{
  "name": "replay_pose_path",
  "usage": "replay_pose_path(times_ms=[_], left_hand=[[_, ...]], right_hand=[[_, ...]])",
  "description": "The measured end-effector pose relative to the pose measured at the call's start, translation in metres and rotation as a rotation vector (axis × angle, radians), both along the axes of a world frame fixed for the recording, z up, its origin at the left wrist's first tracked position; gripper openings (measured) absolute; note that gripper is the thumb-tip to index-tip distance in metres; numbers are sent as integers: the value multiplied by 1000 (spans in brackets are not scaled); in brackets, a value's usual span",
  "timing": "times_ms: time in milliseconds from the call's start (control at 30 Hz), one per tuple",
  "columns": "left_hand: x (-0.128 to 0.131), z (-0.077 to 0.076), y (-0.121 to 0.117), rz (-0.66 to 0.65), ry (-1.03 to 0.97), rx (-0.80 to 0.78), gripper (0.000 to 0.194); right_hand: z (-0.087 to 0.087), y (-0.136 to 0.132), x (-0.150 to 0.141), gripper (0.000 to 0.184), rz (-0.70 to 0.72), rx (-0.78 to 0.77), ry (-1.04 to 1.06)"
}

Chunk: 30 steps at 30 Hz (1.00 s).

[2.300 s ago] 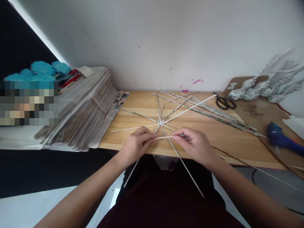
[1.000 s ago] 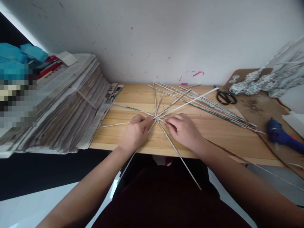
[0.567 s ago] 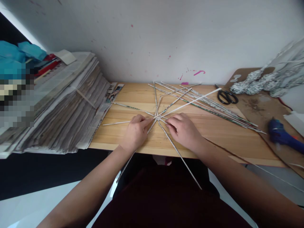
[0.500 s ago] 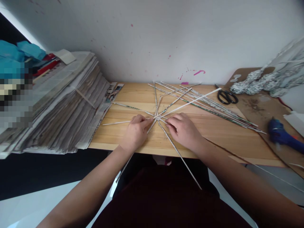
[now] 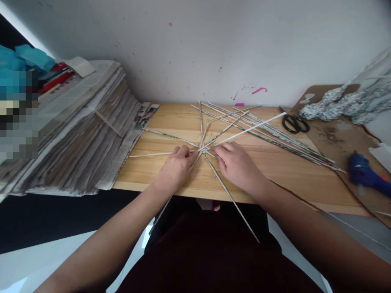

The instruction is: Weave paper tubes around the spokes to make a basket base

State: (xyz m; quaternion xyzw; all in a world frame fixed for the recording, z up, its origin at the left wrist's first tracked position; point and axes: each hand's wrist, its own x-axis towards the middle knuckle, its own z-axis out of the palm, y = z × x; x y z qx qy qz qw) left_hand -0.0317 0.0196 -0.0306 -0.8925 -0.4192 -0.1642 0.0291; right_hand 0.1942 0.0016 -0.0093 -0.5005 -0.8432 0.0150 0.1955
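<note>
Several rolled paper sticks cross at a woven centre on the wooden table and fan out like spokes. My left hand is closed at the left of this centre, its fingertips pinching the sticks there. At the right side, my right hand has thumb and forefinger bent together on a paper stick close to the centre. One spoke runs down past the table's front edge between my forearms. A plain white stick slants up to the right from near my right fingers.
Loose paper sticks lie behind and right of my hands. Black-handled scissors, a blue glue gun and bundled paper pieces are at the right. A tall newspaper stack stands left, against a paint-spotted wall.
My right fingers have shifted slightly up and closer to the woven centre. The left hand stays nearly in place. The whole view has moved a little.
</note>
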Motion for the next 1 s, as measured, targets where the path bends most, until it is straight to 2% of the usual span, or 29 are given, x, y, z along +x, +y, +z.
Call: replay_pose_path(times_ms=[200,333,567,800,1000], left_hand=[[0,4,-1,-5,48,-18,38],[2,5,-1,6,56,-20,36],[4,8,0,18,66,-73,35],[1,7,0,13,42,-81,38],[3,12,-4,54,92,-92,38]], right_hand=[[9,10,-9,34,-63,68,-146],[11,18,-14,33,-47,120,-207],[2,23,-20,36,-65,68,-189],[1,25,-20,36,-81,7,-173],[-2,22,-18,37,-85,-7,-170]])
